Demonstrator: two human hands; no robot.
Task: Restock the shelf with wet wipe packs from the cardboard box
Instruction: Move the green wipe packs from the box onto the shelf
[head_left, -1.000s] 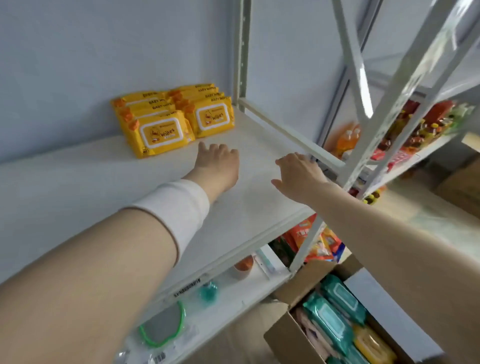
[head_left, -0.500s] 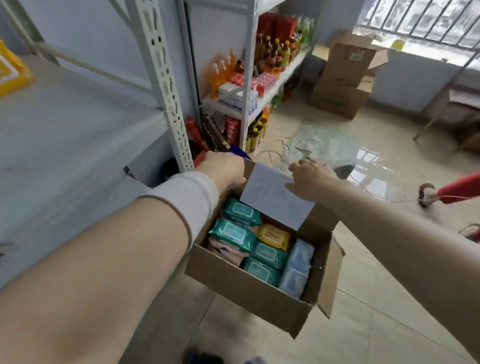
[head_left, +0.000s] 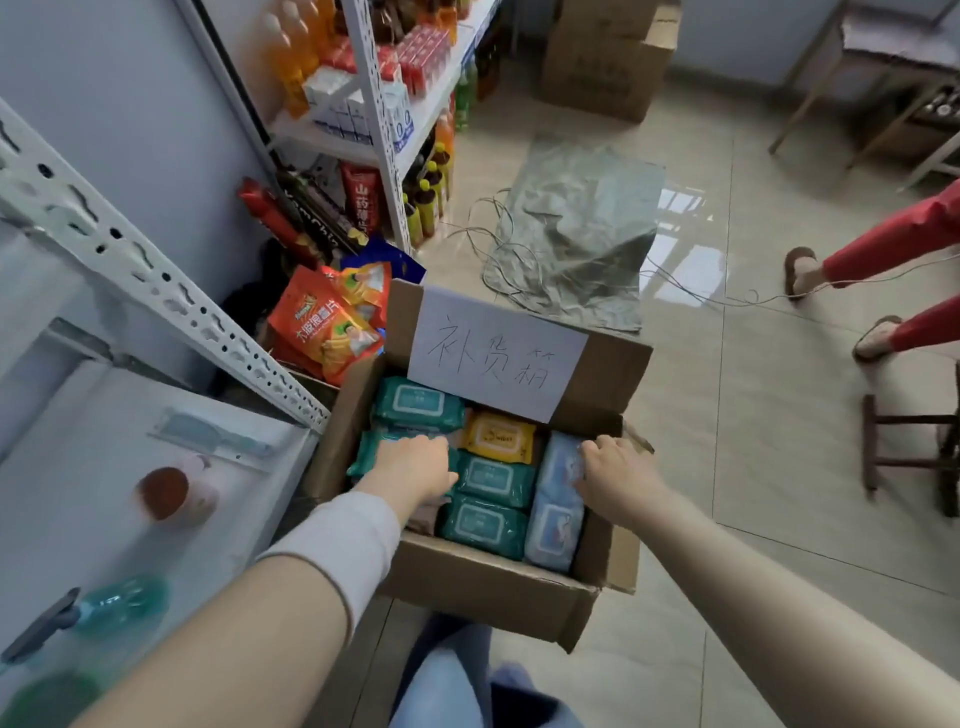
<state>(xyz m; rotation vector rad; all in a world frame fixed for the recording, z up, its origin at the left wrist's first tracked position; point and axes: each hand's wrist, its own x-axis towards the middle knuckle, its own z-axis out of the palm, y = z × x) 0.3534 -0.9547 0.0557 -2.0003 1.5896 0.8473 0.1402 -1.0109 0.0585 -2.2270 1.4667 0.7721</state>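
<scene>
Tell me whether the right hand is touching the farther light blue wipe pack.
Touching. The head view shows the right hand with fingers curled over the right edge of the farther light blue wipe pack, no gap visible.

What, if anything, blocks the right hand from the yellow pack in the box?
Likely nothing, so yes. The yellow pack lies uncovered beside the blue packs under the right hand; the box is open and the left hand is over the green packs.

Packs (head_left: 496, 478) — four teal, two blue, one yellow.
</scene>
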